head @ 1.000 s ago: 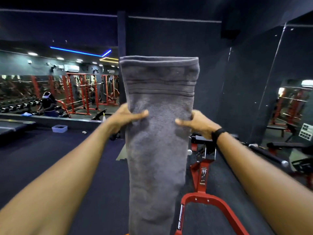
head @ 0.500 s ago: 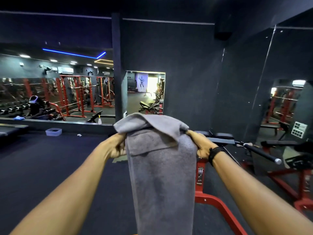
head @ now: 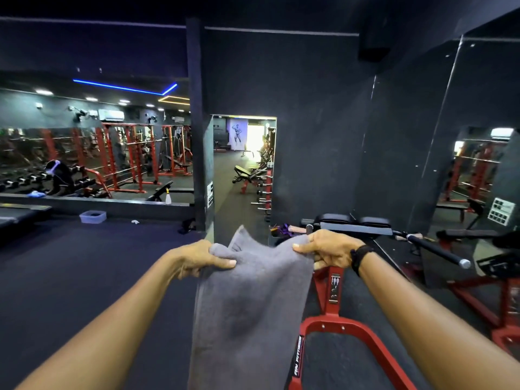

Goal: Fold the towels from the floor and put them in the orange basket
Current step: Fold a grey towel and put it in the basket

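In a dark gym, I hold a grey towel (head: 250,305) out in front of me at arm's length, its length hanging down out of view. My left hand (head: 197,258) pinches one upper edge, thumb laid across the cloth; my right hand (head: 327,250), black band (head: 361,257) on the wrist, grips the other. A corner of the towel pokes up between them. A red-framed machine (head: 334,325) stands on the floor just behind the towel

Left hand (head: 197,260), right hand (head: 327,253) pinch grey towel (head: 247,311) top corners; towel hangs down.
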